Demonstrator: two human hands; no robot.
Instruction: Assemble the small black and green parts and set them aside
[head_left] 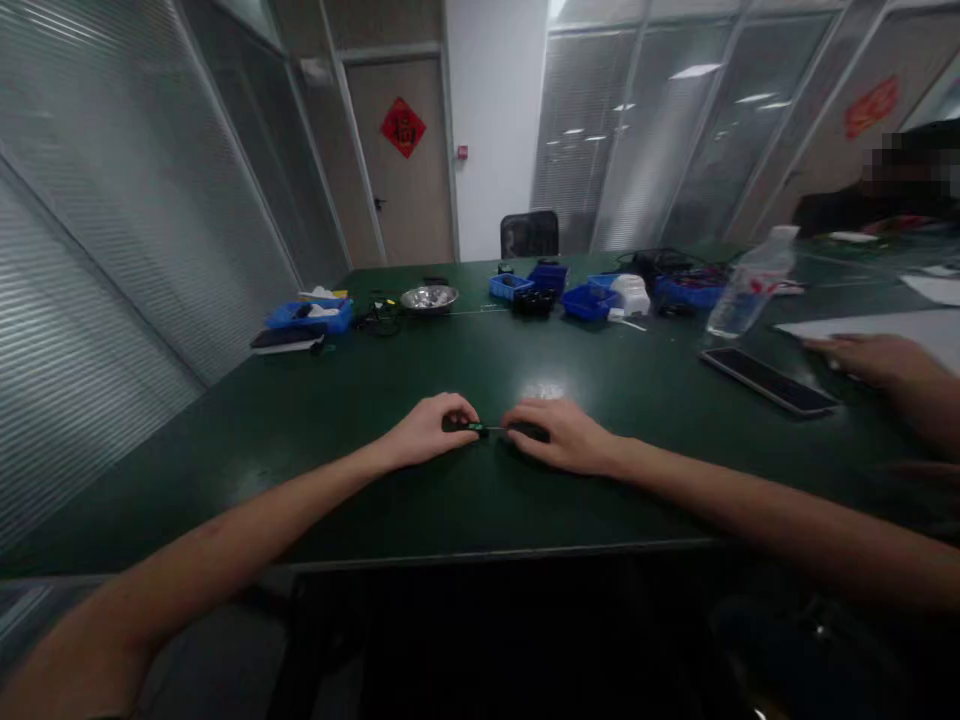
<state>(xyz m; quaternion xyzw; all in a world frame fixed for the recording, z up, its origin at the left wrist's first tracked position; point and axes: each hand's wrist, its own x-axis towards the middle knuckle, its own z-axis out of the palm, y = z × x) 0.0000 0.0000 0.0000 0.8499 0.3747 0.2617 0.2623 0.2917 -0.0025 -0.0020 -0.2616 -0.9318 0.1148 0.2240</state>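
My left hand (424, 432) rests on the dark green table (352, 520), thumb and fingers pinching a small black part with a green patch (478, 428). To its right, my right hand (570, 437) is closed round the dark handle of what looks like a slim screwdriver (496, 429). Its thin metal shaft points left and reaches the small part, or very nearly so; contact is too small to make out. Both tools lie low, close above the tabletop. My fingers hide much of the part and of the handle.
At the right lie a phone (769, 380) and an upright clear bottle (754, 285). Beyond them another person's hand (881, 360) rests by white paper (862, 326). Along the back stand a metal bowl (429, 299), a blue tray (589, 303) and a blue basket (307, 318) at left.
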